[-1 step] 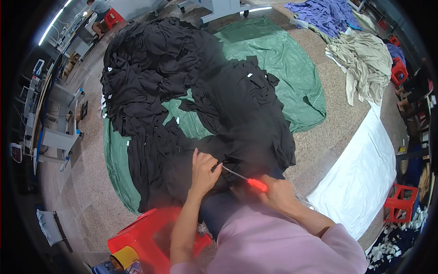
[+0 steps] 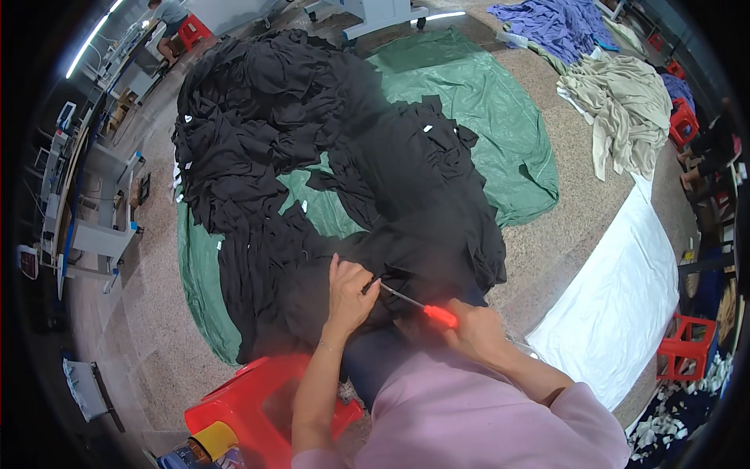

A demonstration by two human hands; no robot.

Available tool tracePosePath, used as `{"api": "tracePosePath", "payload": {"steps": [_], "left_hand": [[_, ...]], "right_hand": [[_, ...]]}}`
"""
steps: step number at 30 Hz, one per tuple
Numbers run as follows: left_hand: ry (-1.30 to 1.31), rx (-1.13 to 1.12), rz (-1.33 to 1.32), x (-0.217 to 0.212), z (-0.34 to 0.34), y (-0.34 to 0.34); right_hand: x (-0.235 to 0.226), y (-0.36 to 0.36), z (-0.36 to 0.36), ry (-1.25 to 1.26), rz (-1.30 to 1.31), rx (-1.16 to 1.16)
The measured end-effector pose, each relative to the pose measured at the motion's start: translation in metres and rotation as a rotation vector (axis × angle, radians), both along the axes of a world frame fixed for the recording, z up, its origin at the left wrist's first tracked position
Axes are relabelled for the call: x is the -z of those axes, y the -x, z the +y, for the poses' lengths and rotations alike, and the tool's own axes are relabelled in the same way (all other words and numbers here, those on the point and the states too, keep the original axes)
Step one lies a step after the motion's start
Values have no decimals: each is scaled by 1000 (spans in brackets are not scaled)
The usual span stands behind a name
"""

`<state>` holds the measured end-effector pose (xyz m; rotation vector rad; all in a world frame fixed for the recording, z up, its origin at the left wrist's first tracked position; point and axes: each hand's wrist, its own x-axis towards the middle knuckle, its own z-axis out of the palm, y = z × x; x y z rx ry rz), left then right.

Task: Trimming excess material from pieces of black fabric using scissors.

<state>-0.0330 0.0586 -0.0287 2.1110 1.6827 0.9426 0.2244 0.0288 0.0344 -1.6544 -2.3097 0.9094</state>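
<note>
Black cloth (image 2: 422,203), seemingly garments with small white tags, is heaped before me and runs up over my lap. My left hand (image 2: 349,297) is closed, pinching a fold of this cloth between thumb and fingers. Wrapped in my right hand (image 2: 476,332) is a red-handled tool (image 2: 441,316) with a thin metal shaft. The shaft points up and left, and its tip meets the cloth beside my left thumb. The exact shape of the tip is too small to make out.
Green sheeting (image 2: 500,125) lies under the black heap. A red plastic stool (image 2: 250,406) stands close at my left. White sheeting (image 2: 613,301), beige cloth (image 2: 625,102) and purple cloth (image 2: 547,27) lie to the right. Workbenches (image 2: 101,199) line the left; a person (image 2: 168,19) sits far back.
</note>
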Motion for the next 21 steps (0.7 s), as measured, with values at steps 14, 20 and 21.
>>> {"api": "tracePosePath", "payload": {"steps": [14,20,21], "left_hand": [[-37,-25,49,9,-3,-2],[15,-81,64,-13,6,-19],[10,-81,22,-22,7,-25]], "right_hand": [[-1,0,-2,-82,33,-45],[-6,-17,-4,-92,172,58],[-6,-21,-6,-92,172,62]]}}
